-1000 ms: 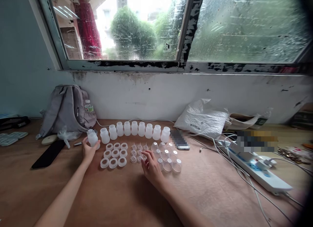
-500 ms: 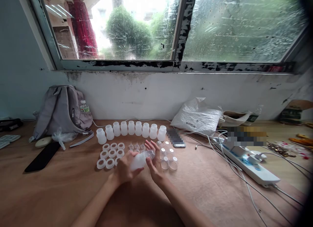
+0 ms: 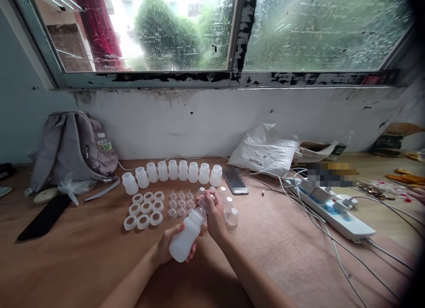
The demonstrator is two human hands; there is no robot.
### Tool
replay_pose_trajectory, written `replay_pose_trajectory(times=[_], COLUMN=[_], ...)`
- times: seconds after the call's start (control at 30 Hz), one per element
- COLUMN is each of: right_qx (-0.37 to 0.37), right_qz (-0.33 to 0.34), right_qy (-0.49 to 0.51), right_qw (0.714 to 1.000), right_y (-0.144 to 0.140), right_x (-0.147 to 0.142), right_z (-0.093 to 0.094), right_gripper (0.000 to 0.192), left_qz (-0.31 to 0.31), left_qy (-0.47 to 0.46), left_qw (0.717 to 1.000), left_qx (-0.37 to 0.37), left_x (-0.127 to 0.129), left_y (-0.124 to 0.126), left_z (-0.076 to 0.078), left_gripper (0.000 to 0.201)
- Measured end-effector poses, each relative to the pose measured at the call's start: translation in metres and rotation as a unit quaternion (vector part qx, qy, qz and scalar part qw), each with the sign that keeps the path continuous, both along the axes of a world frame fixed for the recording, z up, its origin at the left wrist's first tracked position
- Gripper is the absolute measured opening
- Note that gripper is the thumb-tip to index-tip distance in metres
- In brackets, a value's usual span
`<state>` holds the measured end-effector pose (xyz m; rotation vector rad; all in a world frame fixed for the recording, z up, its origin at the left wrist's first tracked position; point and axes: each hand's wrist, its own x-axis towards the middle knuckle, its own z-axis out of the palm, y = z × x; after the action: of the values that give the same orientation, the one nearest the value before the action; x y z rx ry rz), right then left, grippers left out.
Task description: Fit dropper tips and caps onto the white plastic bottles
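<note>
A frosted white baby bottle (image 3: 183,239) is tilted in front of me, its neck up and to the right. My left hand (image 3: 166,246) wraps around its body. The fingers of my right hand (image 3: 214,213) close around a clear cap (image 3: 201,207) at the bottle's top; they partly hide it. Beyond my hands lie rows of white screw rings (image 3: 143,221) and clear silicone nipples (image 3: 172,204). Several clear domed caps (image 3: 231,217) stand just right of my right hand, some behind it. A curved row of open frosted bottles (image 3: 173,170) stands at the back.
A grey backpack (image 3: 69,148) and a black phone-like slab (image 3: 44,217) are at left. To the right are a phone (image 3: 238,184), a silvery plastic bag (image 3: 265,151) and a white power strip (image 3: 352,226) with trailing cables. Another person's hand (image 3: 417,195) shows at the right edge.
The bottle has swung more upright and nearer to me. My right hand, spread beside its top before, now has its fingers closed around the cap. The view has shifted slightly.
</note>
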<state>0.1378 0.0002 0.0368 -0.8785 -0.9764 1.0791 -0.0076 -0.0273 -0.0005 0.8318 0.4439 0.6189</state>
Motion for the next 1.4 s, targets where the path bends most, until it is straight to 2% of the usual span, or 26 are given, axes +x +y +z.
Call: replay_pose_trajectory(times=[0.07, 0.13, 0.33, 0.5, 0.57, 0.7, 0.87, 1.0, 1.13, 1.2, 1.3, 1.33, 1.4], right_qx=[0.034, 0.054, 0.101, 0.150, 0.138, 0.100, -0.037, -0.077, -0.071, -0.050, 0.031, 0.066, 0.112], right_qz=[-0.065, -0.102, -0.134, -0.277, -0.294, -0.315, -0.242, -0.211, -0.199, -0.231, -0.284, -0.278, -0.219], right_qy=[-0.020, -0.049, -0.145, -0.289, -0.319, -0.316, -0.343, -0.371, -0.376, -0.384, -0.404, -0.402, -0.376], right_qw=[0.997, 0.992, 0.975, 0.904, 0.890, 0.889, 0.907, 0.901, 0.902, 0.892, 0.869, 0.870, 0.893], right_y=[0.004, 0.008, 0.013, 0.018, 0.019, 0.019, 0.020, 0.019, 0.021, 0.020, 0.011, 0.007, -0.003], right_x=[0.005, 0.009, 0.014, 0.034, 0.052, 0.098, 0.135, 0.135, 0.134, 0.131, 0.113, 0.102, 0.073], right_z=[-0.001, -0.003, -0.003, 0.003, 0.004, -0.003, -0.028, -0.043, -0.045, -0.039, -0.021, -0.014, -0.001], right_gripper=[0.021, 0.023, 0.029, 0.028, 0.032, 0.048, 0.037, 0.034, 0.035, 0.036, 0.037, 0.035, 0.033], left_qz=[0.013, 0.028, 0.070, 0.115, 0.129, 0.122, 0.105, 0.107, 0.111, 0.113, 0.110, 0.110, 0.121], left_qy=[-0.021, -0.030, -0.041, -0.038, -0.037, -0.049, -0.047, -0.035, -0.033, -0.029, -0.039, -0.045, -0.048], left_qw=[1.000, 0.999, 0.996, 0.992, 0.990, 0.990, 0.992, 0.992, 0.992, 0.992, 0.992, 0.991, 0.989], left_qx=[0.002, 0.006, 0.022, 0.033, 0.043, 0.053, 0.052, 0.051, 0.052, 0.052, 0.058, 0.061, 0.074], left_x=[-0.001, -0.002, -0.004, -0.004, -0.003, -0.003, -0.004, -0.004, -0.004, -0.004, -0.002, -0.001, 0.000], left_y=[0.001, 0.002, 0.005, 0.004, 0.004, 0.005, 0.005, 0.004, 0.004, 0.003, 0.001, 0.000, 0.000], left_z=[0.000, 0.000, 0.001, 0.005, 0.006, 0.006, 0.005, 0.003, 0.005, 0.006, 0.006, 0.006, 0.005], left_gripper=[0.055, 0.054, 0.049, 0.046, 0.047, 0.050, 0.050, 0.048, 0.048, 0.047, 0.046, 0.045, 0.044])
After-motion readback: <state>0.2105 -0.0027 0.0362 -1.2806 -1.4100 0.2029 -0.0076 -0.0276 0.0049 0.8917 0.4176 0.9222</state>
